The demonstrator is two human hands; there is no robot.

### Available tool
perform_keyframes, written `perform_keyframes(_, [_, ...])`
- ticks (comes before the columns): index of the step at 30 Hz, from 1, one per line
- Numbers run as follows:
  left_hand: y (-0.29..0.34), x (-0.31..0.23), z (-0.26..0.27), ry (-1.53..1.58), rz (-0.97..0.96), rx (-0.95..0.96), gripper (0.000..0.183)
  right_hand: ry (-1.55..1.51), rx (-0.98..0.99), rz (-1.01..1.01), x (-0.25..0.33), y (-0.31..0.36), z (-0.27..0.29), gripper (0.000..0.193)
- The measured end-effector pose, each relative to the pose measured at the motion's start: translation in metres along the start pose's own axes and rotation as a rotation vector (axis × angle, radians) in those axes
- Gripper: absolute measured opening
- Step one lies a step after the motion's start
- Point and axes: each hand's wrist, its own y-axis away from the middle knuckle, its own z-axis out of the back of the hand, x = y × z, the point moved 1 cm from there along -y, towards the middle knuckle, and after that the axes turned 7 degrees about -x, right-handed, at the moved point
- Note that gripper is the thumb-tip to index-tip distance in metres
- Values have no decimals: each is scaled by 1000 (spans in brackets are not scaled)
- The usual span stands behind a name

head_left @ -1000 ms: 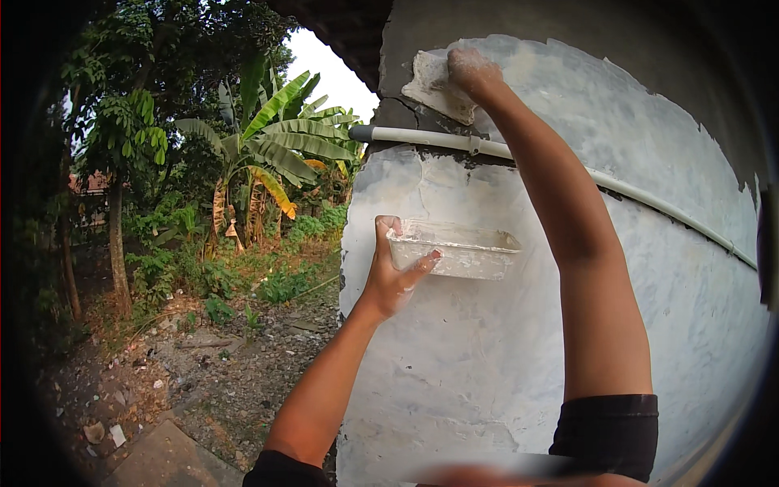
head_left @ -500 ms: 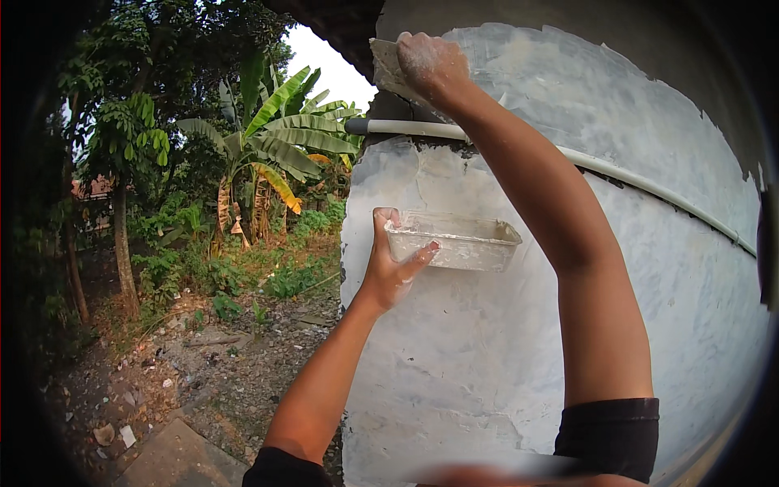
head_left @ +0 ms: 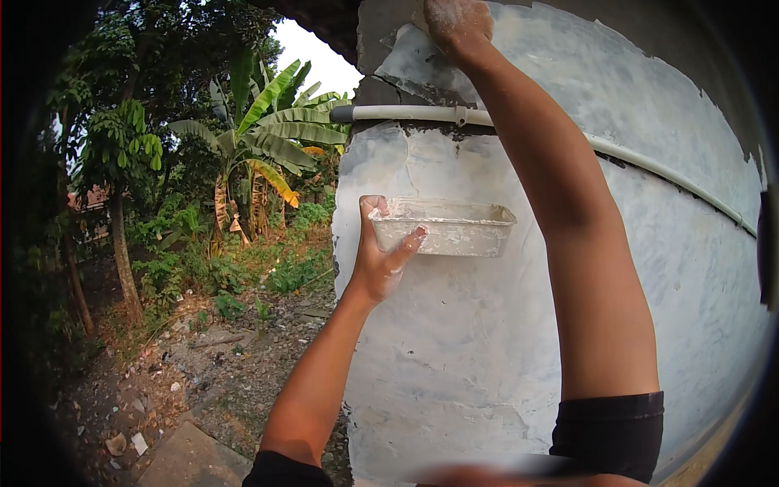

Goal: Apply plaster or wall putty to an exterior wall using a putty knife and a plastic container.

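The person's left hand [head_left: 381, 260] grips the left end of a pale rectangular container [head_left: 454, 237], thumb pressed on the front side and fingers curled over the back by the corner. The container is held out in front of the coated wall [head_left: 454, 349], open side up, its rim and outer face smeared with whitish matter; whether it touches the wall cannot be told. Compared with 0.5 s ago, this grip is the same, and the container sits slightly higher in view, as does the white pipe [head_left: 673, 174] on the wall.

The right hand [head_left: 461, 24], dusted white, has changed more. It was near the wall's left edge with a flat tool in its grasp; now it is higher and a little further right, above the pipe, and partly cut off by the upper edge of the view. Its fingers are out of sight, so whether they are closed on the tool cannot be told. Where the tool blocked the view before, a pale smeared patch [head_left: 414, 65] now shows beside bare grey. The pipe's clip [head_left: 461, 115], covered by the right arm 0.5 s ago, is visible again. The banana plant [head_left: 276, 130] stands left of the wall.
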Motion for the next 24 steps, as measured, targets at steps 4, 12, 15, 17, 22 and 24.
perform_keyframes(4, [-1,1,-2,82,39,37,54,-33,85,47,-30,-12,-13,19])
perform_keyframes(12, [1,-5,-1,23,1,22,51,46,354,-102,-47,18,-1,34])
perform_keyframes(15, [1,-4,-2,24,15,7,50,53,-75,33,-47,1,11,19])
perform_keyframes(17, [1,-1,3,4,17,-21,50,29,-19,18,-11,-6,30,21])
perform_keyframes(22, [2,3,3,-32,-51,11,50,-48,223,267,42,40,42,19])
perform_keyframes(24, [3,-1,-2,14,-35,23,49,-45,189,256,41,56,23,18])
